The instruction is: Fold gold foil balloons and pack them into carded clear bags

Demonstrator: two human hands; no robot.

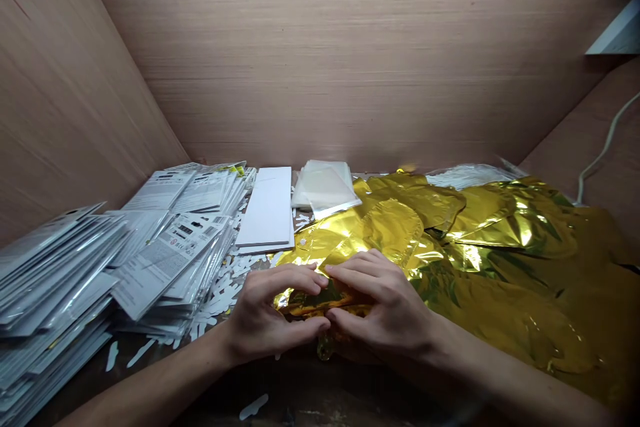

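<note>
– head view, item one?
– shiny gold creased foil piece (306, 305), lying between left hand (270, 307) and right hand (387, 300), long axis seemingly running left to right.
– hands' state?
– both are pinching it narrowly, thumbs facing fingers, neither sitting nearer.

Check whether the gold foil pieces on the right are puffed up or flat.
Flat: the gold foil pieces lie thin, creased and overlapping. Whether any are folded, I can't tell.
</note>
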